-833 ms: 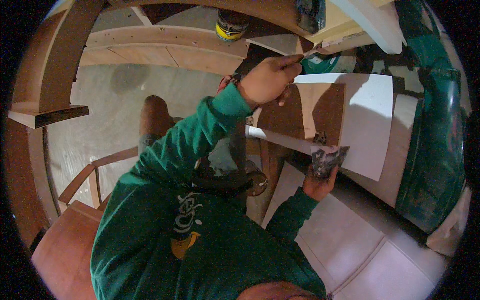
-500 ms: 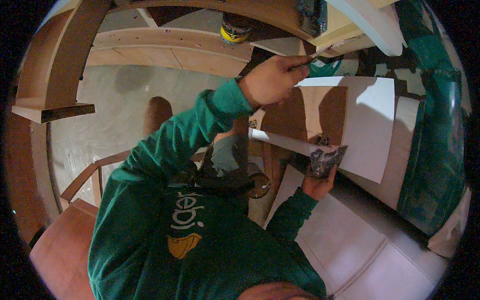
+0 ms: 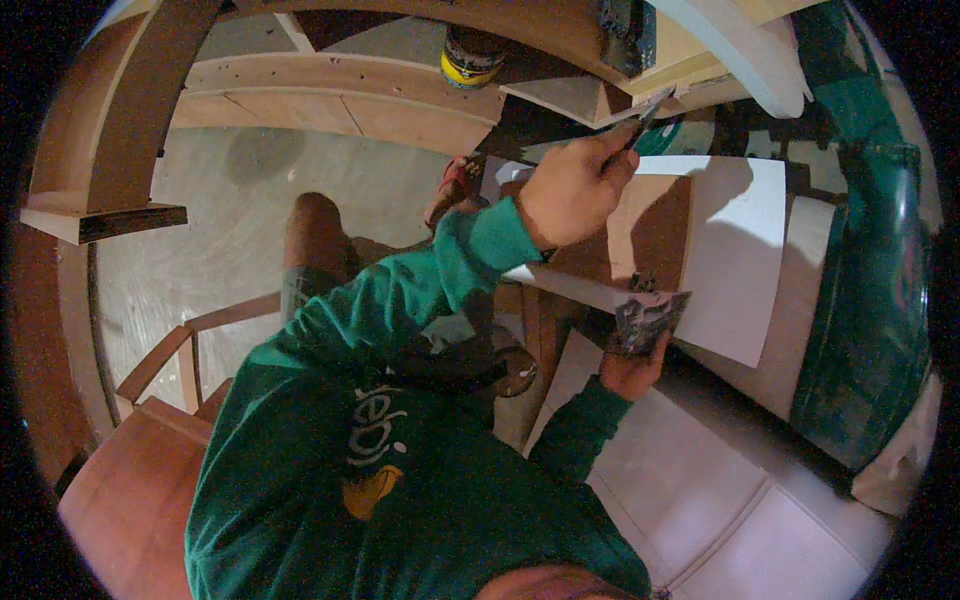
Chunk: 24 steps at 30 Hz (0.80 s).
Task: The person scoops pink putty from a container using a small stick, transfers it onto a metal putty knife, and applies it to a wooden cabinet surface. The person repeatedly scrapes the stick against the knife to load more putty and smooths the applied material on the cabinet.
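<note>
My left hand (image 3: 578, 192) is closed around the dark handle of a narrow putty knife (image 3: 655, 106). Its blade meets the lower edge of a cream wooden panel (image 3: 690, 68), where a rough, patchy strip shows. Lower down, my right hand (image 3: 632, 368) grips a wide scraper (image 3: 648, 318) with a trapezoid blade. Dark and pale smears cover that blade, and a small dark lump sits at its upper edge. Both tools are apart from each other. The handle of the scraper is mostly hidden by my fingers.
A white sheet (image 3: 738, 262) and a brown board (image 3: 655, 215) lie beyond the scraper. A yellow-banded can (image 3: 470, 62) stands near curved wooden framing (image 3: 330, 85). A pale curved piece (image 3: 750, 55) overhangs at upper right. Dark green wrapped material (image 3: 868, 320) lies far right, pale cushions (image 3: 700, 460) below.
My left hand has shifted right and slightly down, carrying the putty knife along the panel's edge. My right hand with the scraper has barely moved. A foot in a red sandal now shows.
</note>
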### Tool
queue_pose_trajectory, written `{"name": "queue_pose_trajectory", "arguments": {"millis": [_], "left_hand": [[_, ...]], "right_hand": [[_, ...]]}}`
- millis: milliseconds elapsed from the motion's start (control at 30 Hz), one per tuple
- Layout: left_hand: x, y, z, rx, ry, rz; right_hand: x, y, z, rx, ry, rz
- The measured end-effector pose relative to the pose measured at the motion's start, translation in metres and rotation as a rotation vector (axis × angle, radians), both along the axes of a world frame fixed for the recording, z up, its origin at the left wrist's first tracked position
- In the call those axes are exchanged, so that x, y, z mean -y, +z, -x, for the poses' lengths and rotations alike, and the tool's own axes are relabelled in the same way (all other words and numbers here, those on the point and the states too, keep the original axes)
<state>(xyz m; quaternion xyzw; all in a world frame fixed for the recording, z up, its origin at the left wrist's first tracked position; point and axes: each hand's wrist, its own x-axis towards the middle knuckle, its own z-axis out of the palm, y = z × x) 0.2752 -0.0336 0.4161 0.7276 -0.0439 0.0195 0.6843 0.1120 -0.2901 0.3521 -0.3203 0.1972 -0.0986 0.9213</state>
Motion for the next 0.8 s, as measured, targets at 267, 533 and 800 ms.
{"name": "queue_pose_trajectory", "arguments": {"millis": [267, 533, 800], "left_hand": [[0.034, 0.019, 0.027, 0.005, 0.031, 0.059], [0.012, 0.002, 0.024, 0.069, 0.078, 0.044], [-0.020, 0.001, -0.005, -0.293, -0.204, 0.118]], "right_hand": [[0.015, -0.015, 0.004, -0.007, 0.040, -0.064], [-0.005, 0.003, -0.001, 0.084, 0.086, -0.008], [-0.004, 0.001, 0.004, -0.229, -0.161, 0.106]]}}
